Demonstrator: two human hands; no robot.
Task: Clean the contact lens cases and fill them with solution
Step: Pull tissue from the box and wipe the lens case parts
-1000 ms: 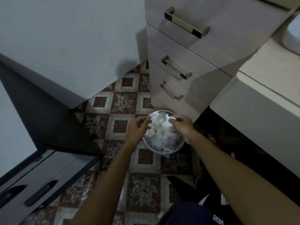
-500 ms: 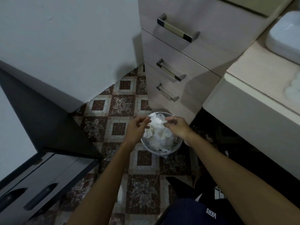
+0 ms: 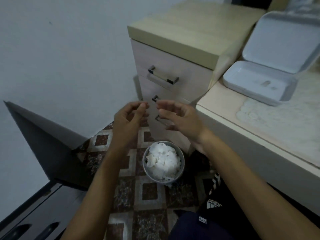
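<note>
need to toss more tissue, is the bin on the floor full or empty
Full: crumpled white tissue fills the small round bin up to its rim.

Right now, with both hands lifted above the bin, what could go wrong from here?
1. The bin is heaped with crumpled tissue up to its rim; a knock or another piece could spill some onto the floor.
2. The open white box sits near the desk's corner; the right hand heading back could nudge it.
3. The left hand and right hand appear empty.
</note>
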